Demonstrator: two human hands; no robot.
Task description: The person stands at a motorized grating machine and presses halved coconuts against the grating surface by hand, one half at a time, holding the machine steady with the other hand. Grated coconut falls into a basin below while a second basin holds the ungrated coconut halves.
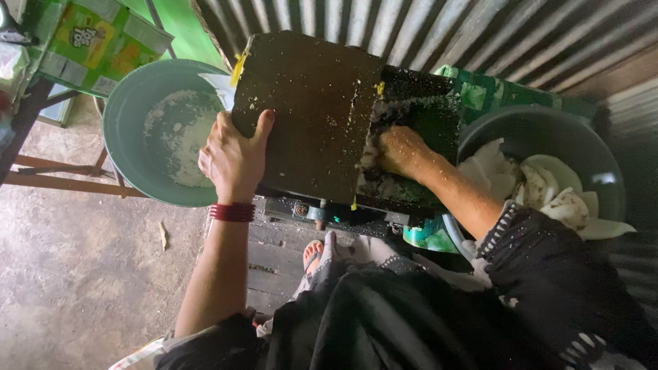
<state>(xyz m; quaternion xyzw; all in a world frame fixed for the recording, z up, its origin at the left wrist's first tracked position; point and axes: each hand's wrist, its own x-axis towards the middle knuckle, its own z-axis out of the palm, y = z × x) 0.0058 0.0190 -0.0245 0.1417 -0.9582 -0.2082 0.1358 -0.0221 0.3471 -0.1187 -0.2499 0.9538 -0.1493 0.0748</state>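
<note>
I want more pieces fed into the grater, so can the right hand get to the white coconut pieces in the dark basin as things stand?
Probably yes. The right hand is pressing into the grater's opening, beside the dark basin; the coconut pieces lie uncovered there.

A dark machine cover (308, 109), flecked white, stood between a teal basin (130, 116) left and a grey basin (548, 123) of white coconut pieces (555, 192); red bangles (232, 212) ringed one wrist.

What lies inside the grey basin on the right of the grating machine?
White coconut pieces fill the grey basin. Its bottom and near side are hidden, covered by the pieces and a dark sleeve.
</note>
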